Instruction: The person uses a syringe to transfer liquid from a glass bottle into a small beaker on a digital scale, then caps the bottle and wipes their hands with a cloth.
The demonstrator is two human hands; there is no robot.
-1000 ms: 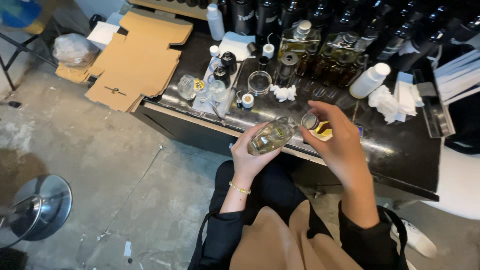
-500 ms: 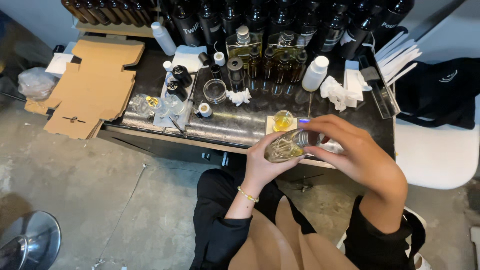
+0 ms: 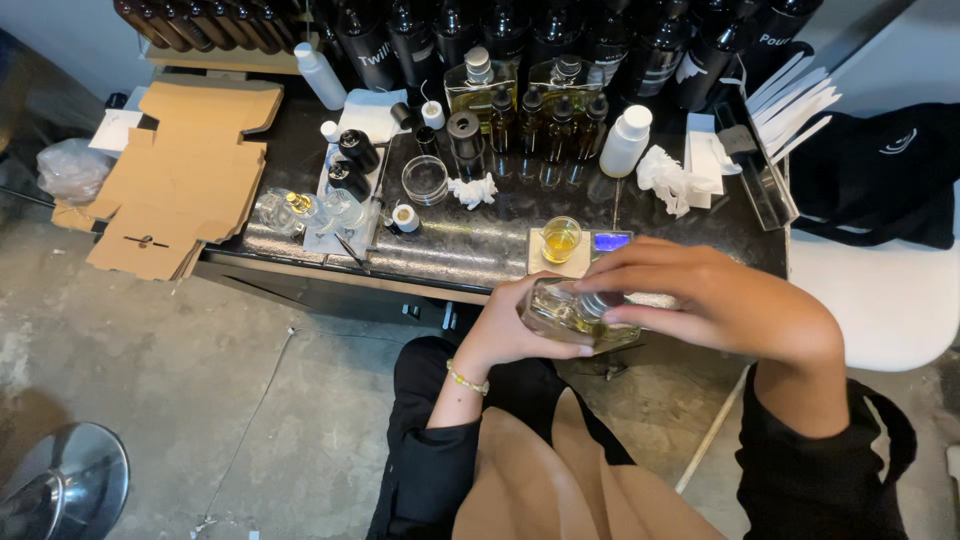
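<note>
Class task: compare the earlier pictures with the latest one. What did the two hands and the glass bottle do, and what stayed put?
The right hand brought the silver cap onto the glass bottle and now grips it there. The left hand kept holding the bottle throughout. The small glass of yellow liquid stayed on the table.

A clear glass bottle (image 3: 565, 312) of yellowish liquid is held tilted in the left hand (image 3: 508, 325), near the front edge of the black table (image 3: 470, 240). Its silver cap (image 3: 597, 303) is gripped by the fingers of the right hand (image 3: 715, 300). Just beyond, a small glass of yellow liquid (image 3: 561, 238) is seen on a small scale (image 3: 580, 250), with dark bottles (image 3: 520, 40) ranged along the far edge and flat cardboard (image 3: 185, 170) at the left.
</note>
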